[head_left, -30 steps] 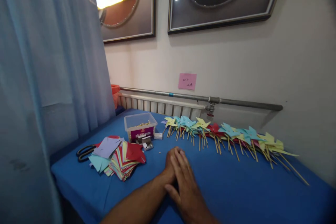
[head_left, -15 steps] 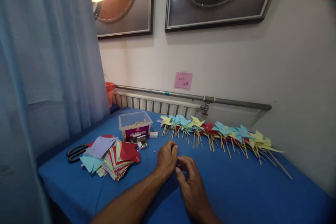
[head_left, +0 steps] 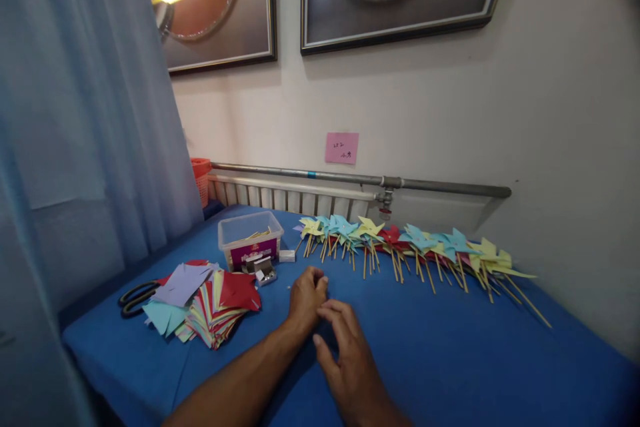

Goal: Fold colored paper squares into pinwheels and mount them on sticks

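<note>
Left hand (head_left: 306,297): grip loosely curled, contents indiscernible; right hand (head_left: 351,359): grip half open, empty. Multicoloured paper pinwheels (head_left: 393,235) form a left-to-right row along the blue cloth-covered surface (head_left: 440,360)'s far side, slender wooden sticks (head_left: 462,273) pointing near.

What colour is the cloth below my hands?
The cloth is plain blue; the head view shows it best.

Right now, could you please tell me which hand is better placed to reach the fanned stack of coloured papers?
Probably the left hand: it is nearer the fanned paper stack, which lies to its left. The right hand is farther off, with the left forearm in between.
</note>
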Demonstrator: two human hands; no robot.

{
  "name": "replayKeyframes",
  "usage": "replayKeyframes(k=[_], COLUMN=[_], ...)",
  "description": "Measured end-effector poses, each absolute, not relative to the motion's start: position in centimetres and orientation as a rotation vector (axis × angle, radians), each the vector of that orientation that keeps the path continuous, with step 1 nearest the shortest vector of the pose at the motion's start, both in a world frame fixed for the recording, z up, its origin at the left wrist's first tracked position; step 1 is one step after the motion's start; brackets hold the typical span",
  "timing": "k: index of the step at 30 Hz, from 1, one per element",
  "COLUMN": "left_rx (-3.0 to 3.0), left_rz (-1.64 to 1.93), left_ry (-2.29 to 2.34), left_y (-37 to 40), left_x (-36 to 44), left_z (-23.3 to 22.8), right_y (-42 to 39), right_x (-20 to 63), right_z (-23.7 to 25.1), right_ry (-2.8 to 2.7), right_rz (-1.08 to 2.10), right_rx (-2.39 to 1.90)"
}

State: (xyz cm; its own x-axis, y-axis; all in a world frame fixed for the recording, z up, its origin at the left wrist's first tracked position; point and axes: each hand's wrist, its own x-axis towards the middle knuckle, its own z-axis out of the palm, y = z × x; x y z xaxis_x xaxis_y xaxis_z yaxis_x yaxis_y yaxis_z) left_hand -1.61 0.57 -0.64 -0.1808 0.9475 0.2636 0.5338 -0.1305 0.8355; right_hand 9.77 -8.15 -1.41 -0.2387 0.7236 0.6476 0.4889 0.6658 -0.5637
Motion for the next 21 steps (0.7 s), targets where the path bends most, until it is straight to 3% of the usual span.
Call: replayKeyframes(k=[5,11,21], left_rx=[1.743,1.994,1.853], left_rz=[1.098,0.906,0.998], left_ry=[1.742,1.436,1.534], left_y=[0.8,-0.9,-0.9], left_x=[-1.9,-1.6,-1.2], left_z=[-0.5,-0.5,-0.2], right_y=[-8.5,-6.9,-5.8], right_x=[9.3,10.4,10.9], right_z=[-0.9,-1.0,-1.5], right_ry=[-1.983,-1.859,-1.829], right_rz=[0.276,0.210,0.220], right_rx=[-0.867,-0.959,-0.970])
